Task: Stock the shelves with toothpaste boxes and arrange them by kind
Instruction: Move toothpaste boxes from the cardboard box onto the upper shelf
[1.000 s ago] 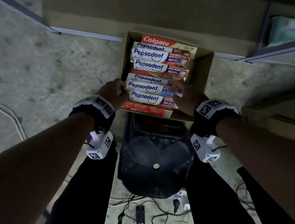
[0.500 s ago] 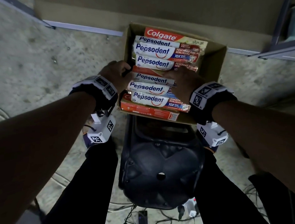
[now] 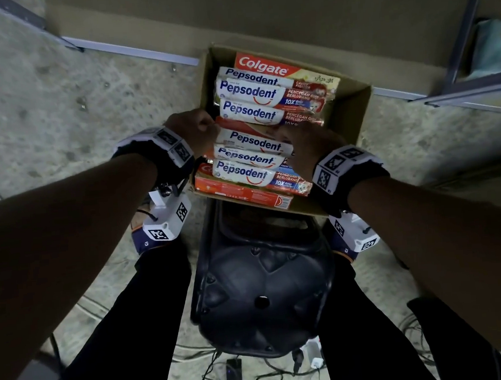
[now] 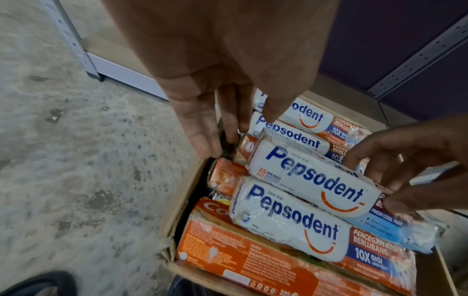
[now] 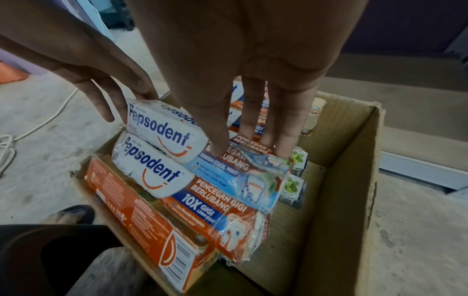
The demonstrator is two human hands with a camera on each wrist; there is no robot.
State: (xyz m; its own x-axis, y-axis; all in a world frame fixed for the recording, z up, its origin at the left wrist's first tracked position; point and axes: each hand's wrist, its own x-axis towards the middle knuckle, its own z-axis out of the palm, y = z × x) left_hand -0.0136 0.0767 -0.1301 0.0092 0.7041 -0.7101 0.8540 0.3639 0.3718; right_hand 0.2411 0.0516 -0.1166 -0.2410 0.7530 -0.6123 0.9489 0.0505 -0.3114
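Observation:
An open cardboard carton (image 3: 354, 112) holds stacked toothpaste: several white Pepsodent packs, a red Colgate box (image 3: 263, 66) at the far end and an orange box (image 3: 243, 192) at the near edge. Both hands reach into the near half. My left hand (image 3: 193, 131) has straight fingers (image 4: 205, 144) down at the left end of the top near Pepsodent pack (image 4: 311, 178), touching it. My right hand (image 3: 305, 143) grips that pack's right end, with its thumb (image 5: 217, 148) on top of the pack (image 5: 162, 128). The pack sits tilted on the ones below.
The carton rests on a black plastic stool (image 3: 262, 279) between my legs. A low shelf edge (image 3: 130, 50) runs behind it and a metal shelf upright (image 3: 465, 38) stands at right. Cables and a power adapter (image 3: 234, 377) lie on the concrete floor. Small green-leaf boxes (image 5: 293, 184) lie deeper in the carton.
The view has drawn closer to the carton. Both hands have moved slightly further into it, staying at the two ends of the near Pepsodent packs.

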